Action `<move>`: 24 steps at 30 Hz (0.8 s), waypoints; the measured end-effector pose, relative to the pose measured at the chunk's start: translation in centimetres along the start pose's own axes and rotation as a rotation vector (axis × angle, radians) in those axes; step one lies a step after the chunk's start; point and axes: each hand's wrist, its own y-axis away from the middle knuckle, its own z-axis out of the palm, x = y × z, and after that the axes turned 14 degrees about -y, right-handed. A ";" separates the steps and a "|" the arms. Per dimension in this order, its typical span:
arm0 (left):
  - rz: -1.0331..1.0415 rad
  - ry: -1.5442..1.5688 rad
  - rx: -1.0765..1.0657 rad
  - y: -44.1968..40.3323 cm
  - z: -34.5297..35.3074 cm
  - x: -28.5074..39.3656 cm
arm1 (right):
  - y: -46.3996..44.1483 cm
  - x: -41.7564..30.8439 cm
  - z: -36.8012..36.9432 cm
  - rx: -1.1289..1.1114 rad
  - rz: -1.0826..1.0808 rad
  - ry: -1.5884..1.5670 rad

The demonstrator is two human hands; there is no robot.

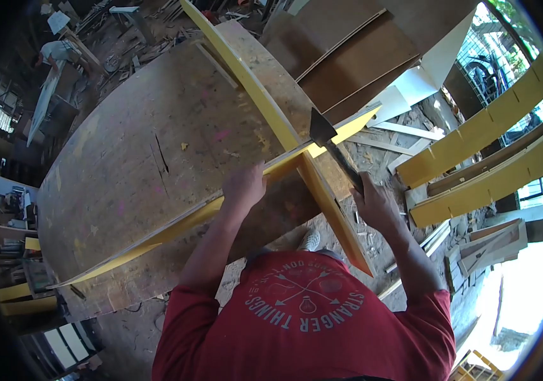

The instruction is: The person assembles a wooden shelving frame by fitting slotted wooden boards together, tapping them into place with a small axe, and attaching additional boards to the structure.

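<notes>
Two long, narrow boards with yellow faces cross on the wooden worktable [138, 140]. My left hand [244, 188] is closed over the upper edge of the curved yellow board [186, 216], left of the crossing. The other yellow board [252, 89] runs from the far side of the table toward my right side. In my right hand [378, 204] is the dark handle of a hammer [323, 129] with a wedge-shaped head. That head is at the curved board's upper edge, just right of the crossing; whether it touches cannot be made out.
Slotted yellow curved boards [475, 130] stand at the right. Brown panels [348, 57] lean behind the table. Wood offcuts [405, 136] litter the floor. A bent-over person [62, 54] is at the far left beside a long board. My shoe [310, 240] shows below the table edge.
</notes>
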 end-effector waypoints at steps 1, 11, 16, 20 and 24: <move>0.002 0.012 -0.015 0.8 0.3 0.2 | 0.5 -0.4 -0.4 -0.013 0.001 -0.014; 0.015 0.016 -0.043 0.3 0.7 0.0 | 0.9 -2.5 -0.2 0.226 -0.163 -0.214; 0.063 0.021 0.095 0.7 2.9 0.0 | -1.1 1.1 0.9 -0.056 -0.009 -0.002; 0.058 0.001 0.011 0.3 3.3 0.0 | 0.5 0.0 0.3 -0.031 -0.051 -0.044; 0.053 0.003 -0.005 0.3 3.1 -0.1 | 0.7 -1.6 0.8 0.080 -0.063 -0.111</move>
